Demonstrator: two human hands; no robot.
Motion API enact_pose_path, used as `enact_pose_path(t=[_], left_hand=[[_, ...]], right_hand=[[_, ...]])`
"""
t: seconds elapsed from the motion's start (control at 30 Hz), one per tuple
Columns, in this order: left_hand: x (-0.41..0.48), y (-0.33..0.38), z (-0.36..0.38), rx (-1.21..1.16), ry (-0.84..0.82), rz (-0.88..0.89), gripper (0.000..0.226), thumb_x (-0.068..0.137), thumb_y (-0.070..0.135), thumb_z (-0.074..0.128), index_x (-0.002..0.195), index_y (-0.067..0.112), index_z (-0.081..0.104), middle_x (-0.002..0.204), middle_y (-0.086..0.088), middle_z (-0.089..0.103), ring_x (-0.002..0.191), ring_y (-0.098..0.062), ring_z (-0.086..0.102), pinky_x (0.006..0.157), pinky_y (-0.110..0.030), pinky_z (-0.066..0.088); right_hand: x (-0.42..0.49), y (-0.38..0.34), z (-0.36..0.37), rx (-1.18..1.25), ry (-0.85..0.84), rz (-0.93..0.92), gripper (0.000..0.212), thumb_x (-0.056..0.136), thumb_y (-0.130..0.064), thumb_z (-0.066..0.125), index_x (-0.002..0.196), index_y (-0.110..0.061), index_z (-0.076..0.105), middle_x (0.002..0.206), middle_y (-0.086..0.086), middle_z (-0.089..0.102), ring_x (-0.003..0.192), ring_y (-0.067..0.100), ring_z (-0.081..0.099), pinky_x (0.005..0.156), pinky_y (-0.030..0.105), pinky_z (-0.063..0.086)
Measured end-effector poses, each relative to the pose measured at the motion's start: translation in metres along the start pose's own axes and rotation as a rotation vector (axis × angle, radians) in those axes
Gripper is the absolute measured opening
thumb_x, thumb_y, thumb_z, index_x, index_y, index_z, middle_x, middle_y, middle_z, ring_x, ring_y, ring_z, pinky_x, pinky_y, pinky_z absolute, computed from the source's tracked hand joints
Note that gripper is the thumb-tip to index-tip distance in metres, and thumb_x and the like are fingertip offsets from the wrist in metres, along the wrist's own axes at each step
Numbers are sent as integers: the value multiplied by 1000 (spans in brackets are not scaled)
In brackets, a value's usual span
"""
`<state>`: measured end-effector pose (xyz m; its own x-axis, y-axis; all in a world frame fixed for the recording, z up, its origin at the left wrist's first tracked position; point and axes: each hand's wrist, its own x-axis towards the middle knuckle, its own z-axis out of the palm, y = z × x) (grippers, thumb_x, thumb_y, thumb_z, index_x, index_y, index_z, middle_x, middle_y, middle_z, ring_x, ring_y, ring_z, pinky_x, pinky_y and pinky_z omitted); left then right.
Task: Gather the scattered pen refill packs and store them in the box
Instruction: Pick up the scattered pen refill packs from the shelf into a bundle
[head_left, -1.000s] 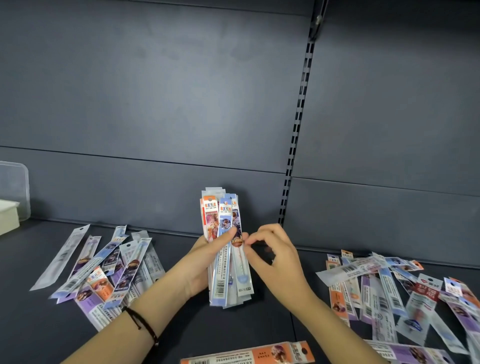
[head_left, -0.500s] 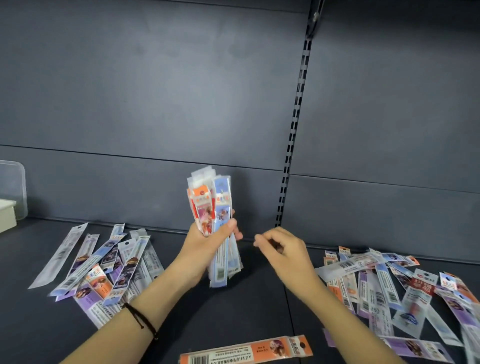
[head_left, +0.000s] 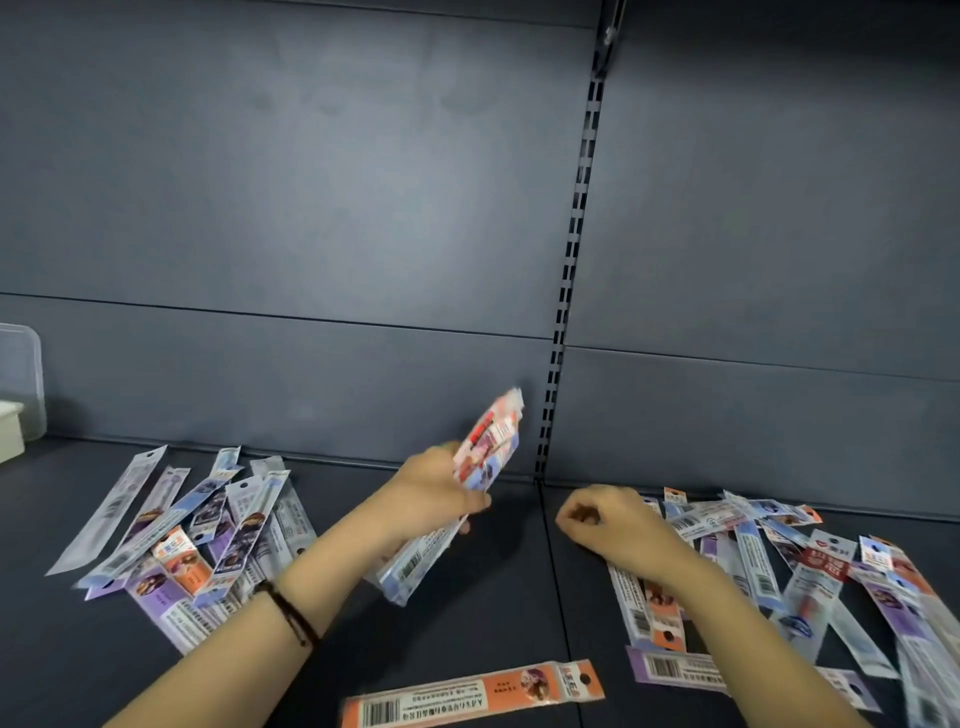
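Dark grey matte metal shelf (head_left: 493, 597); surface divided by thin seam running front to back.

Left of seam: fanned heap of long flat plastic pen refill packs (head_left: 171, 540), purple, blue, orange and clear, overlapped.

Right of seam: larger heap of similar packs (head_left: 779, 561), crossed over one another, barcodes shown on several.

Near front edge, between heaps: single orange refill pack (head_left: 472, 693), laid flat, barcode up.

Far left, at back: clear plastic box (head_left: 21, 379), cream block-shaped object (head_left: 10, 431) just before it; both cut off by frame.

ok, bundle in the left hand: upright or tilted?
Tilted. The bundle leans top end to the right, gripped mid-length by the left hand.
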<state>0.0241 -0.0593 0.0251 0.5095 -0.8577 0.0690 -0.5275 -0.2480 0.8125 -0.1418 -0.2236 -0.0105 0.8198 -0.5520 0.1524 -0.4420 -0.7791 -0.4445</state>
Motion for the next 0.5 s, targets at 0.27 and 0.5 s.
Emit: enact_pose_path(t=[0.27, 0.5], left_hand=[[33, 11, 45, 632, -95, -186, 83, 84, 19, 68, 144, 20, 11, 119, -11, 57, 101, -27, 60, 81, -38, 50], [42, 17, 58, 683, -74, -191, 80, 73, 51, 74, 132, 23, 27, 130, -7, 46, 117, -30, 52, 85, -41, 45]], right_hand=[[-3, 8, -7, -31, -1, 50, 15, 91, -29, 56, 93, -28, 71, 97, -13, 69, 90, 5, 63, 84, 32, 53], [2, -5, 8, 230, 154, 79, 19, 92, -34, 58, 104, -24, 68, 96, -8, 68, 86, 5, 61, 78, 23, 51]])
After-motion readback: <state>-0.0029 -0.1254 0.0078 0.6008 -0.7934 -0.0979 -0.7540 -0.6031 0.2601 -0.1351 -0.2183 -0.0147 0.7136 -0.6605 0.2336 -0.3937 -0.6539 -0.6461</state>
